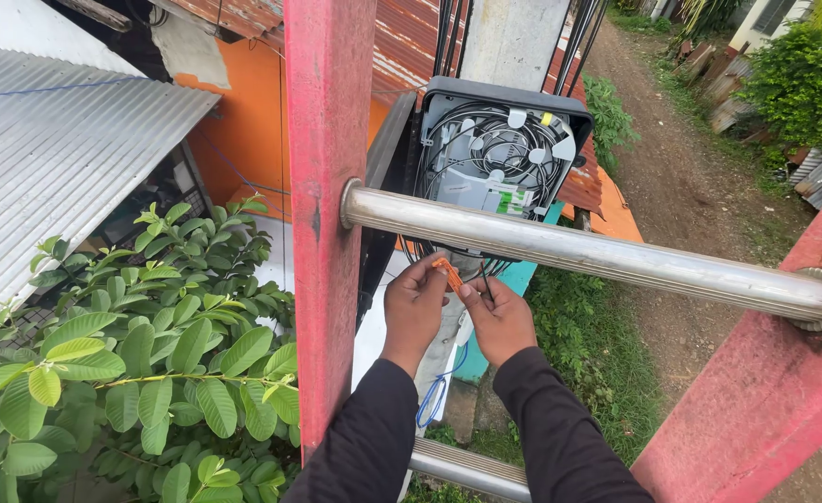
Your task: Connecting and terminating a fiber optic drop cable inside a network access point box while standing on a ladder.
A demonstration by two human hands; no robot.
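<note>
My left hand (pixel 413 307) and my right hand (pixel 498 319) meet just below a metal ladder rung (pixel 597 253). Together they pinch a small orange tool (pixel 448 274) between their fingertips. A thin black cable (pixel 486 281) runs past my right fingers. Above the rung an open black junction box (pixel 496 154) with coiled black fibres and white clips hangs on a grey concrete pole (pixel 511 39). Both arms wear dark sleeves.
Red ladder rails stand at the left (pixel 327 214) and lower right (pixel 765 391). A leafy bush (pixel 150 354) fills the lower left beside a corrugated metal roof (pixel 57 149). A blue wire loop (pixel 434 396) hangs below. A dirt road (pixel 681 168) lies far beneath.
</note>
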